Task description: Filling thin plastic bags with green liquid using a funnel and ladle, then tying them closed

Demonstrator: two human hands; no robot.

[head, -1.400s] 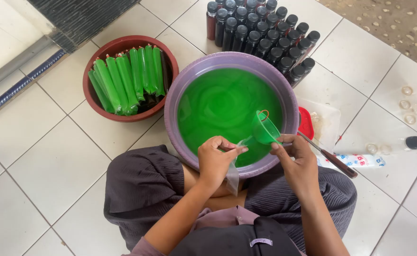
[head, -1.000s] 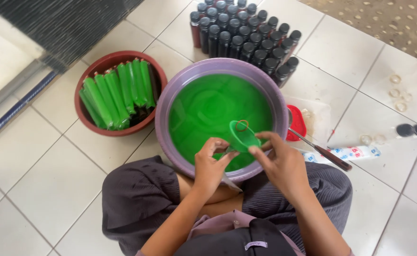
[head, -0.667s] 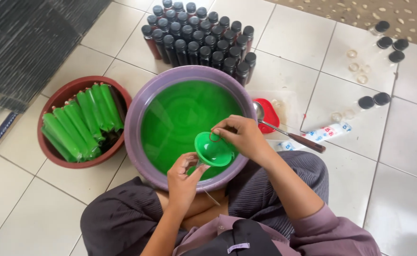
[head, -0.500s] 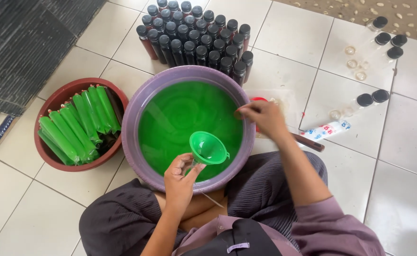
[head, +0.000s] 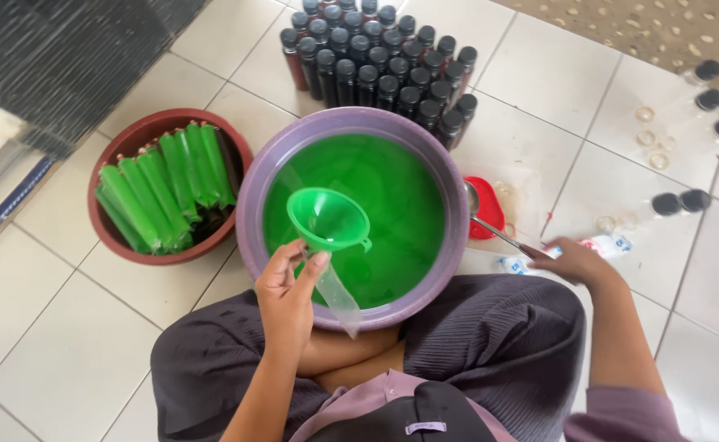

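While my left hand [head: 287, 296] pinches the green funnel [head: 328, 219] with an empty clear tube bag [head: 339, 299] hanging from its spout, I would keep that spout upright over the purple basin [head: 249, 209] of green liquid. At 3 o'clock my right hand [head: 576, 262] closes on the ladle [head: 494, 231] handle on the floor. Filled green tubes lie in the red bowl [head: 126, 139] at 9 o'clock; dark capped bottles [head: 384, 69] stand at 12.

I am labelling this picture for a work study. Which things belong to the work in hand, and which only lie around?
In use:
left hand holding green funnel with clear plastic tube
purple basin of green liquid
right hand at spoon handle

Lying about:
red-brown bowl of filled green tubes
capped dark bottles
loose caps
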